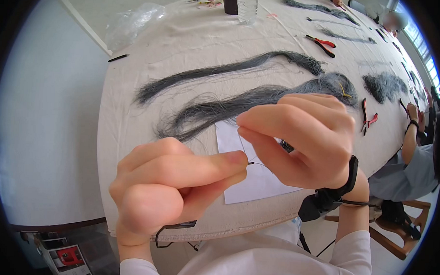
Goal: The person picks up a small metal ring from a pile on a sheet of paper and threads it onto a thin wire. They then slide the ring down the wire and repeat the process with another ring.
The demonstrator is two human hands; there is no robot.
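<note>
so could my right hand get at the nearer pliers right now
Probably, yes: the pliers lie uncovered on the table beside the right hand, though its fingertips seem to pinch a fine strand.

- Crumpled bag of clear plastic (137,22), at the far left of the cream, cloth-covered surface (121,114)
- Slim black pen (118,58), near the left edge
- Dark cylindrical cup (230,3), just beside a tall, clear ribbed vessel (247,8)
- Pliers with red and black handles (322,45), lying open; second red-handled pair (366,118), farther right and nearer
- Person in grey-blue clothing (400,170), seated at right, near a brown wooden stool (405,248)
- Bright window (419,38), upper right
</note>
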